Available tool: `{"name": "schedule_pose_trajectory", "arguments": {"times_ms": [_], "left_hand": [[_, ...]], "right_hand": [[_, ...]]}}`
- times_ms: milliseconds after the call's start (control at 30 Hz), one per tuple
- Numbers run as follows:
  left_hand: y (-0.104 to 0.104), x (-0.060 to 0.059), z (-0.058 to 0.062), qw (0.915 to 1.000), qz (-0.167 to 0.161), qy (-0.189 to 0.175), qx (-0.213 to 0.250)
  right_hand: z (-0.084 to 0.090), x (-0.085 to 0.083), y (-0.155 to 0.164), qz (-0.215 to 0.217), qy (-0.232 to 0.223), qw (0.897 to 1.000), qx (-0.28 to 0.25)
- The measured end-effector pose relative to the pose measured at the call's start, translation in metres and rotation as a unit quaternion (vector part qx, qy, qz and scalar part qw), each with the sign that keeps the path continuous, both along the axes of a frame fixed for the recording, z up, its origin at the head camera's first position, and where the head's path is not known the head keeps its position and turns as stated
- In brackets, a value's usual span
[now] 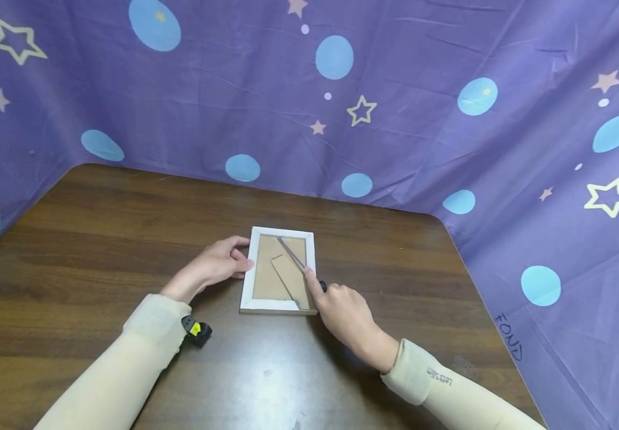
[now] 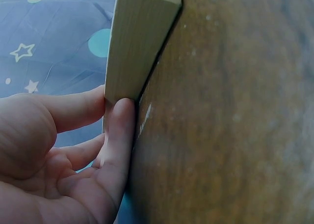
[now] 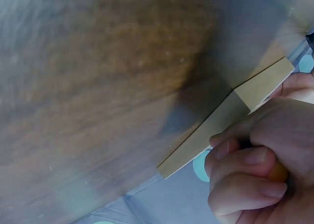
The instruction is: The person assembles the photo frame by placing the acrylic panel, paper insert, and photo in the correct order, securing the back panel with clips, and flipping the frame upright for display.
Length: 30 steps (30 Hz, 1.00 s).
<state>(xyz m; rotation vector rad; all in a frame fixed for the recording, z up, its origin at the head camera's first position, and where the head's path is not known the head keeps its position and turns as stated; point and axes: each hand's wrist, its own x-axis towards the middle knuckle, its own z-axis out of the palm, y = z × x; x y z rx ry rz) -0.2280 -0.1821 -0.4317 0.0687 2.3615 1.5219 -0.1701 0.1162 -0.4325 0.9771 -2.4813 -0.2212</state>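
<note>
A white-rimmed picture frame (image 1: pixel 282 232) lies face down on the dark wooden table (image 1: pixel 100 239), its brown backing and fold-out stand (image 1: pixel 282 278) facing up. My left hand (image 1: pixel 223 263) rests against the frame's left edge; in the left wrist view its straight fingers (image 2: pixel 117 136) press on the frame's side (image 2: pixel 137 42). My right hand (image 1: pixel 342 307) grips a screwdriver, whose metal shaft (image 1: pixel 291 254) lies slanted across the backing with its tip near the upper middle. In the right wrist view the curled fingers (image 3: pixel 245 185) wrap an orange handle (image 3: pixel 278 172) beside the frame's corner (image 3: pixel 221 121).
Purple cloth with blue dots and stars (image 1: pixel 342 89) walls the table at the back, left and right. A small black and yellow device (image 1: pixel 196 330) sits at my left wrist. Bare wood (image 1: pixel 73 269) lies to the left of the frame.
</note>
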Motion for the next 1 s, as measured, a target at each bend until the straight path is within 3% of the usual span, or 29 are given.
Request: {"name": "schedule_pose_trajectory", "arguments": {"times_ms": [333, 500, 567, 633, 767, 867, 1000], "left_hand": [[-0.001, -0.001, 0.002, 1.0000, 0.001, -0.004, -0.001], [-0.002, 0.001, 0.001, 1.0000, 0.001, -0.006, -0.001], [-0.003, 0.001, 0.000, 1.0000, 0.002, -0.008, 0.003], [-0.003, 0.001, -0.001, 0.9999, 0.000, -0.008, 0.008], [-0.001, 0.001, -0.003, 0.9999, 0.001, -0.011, 0.007], [-0.001, 0.000, -0.002, 0.9999, 0.002, -0.011, 0.003], [-0.002, 0.001, -0.002, 0.9999, 0.003, -0.011, 0.004]], "right_hand": [[0.005, 0.000, 0.001, -0.007, -0.016, 1.000, -0.002], [0.017, -0.006, 0.003, 0.009, -0.059, 0.998, -0.019], [0.026, -0.012, 0.006, 0.013, -0.097, 0.995, -0.035], [0.035, -0.019, 0.009, 0.010, -0.151, 0.987, -0.052], [0.053, -0.033, 0.016, -0.012, -0.262, 0.960, -0.095], [0.065, -0.044, 0.020, -0.022, -0.302, 0.945, -0.119], [0.082, -0.056, 0.023, -0.020, -0.331, 0.934, -0.137]]}}
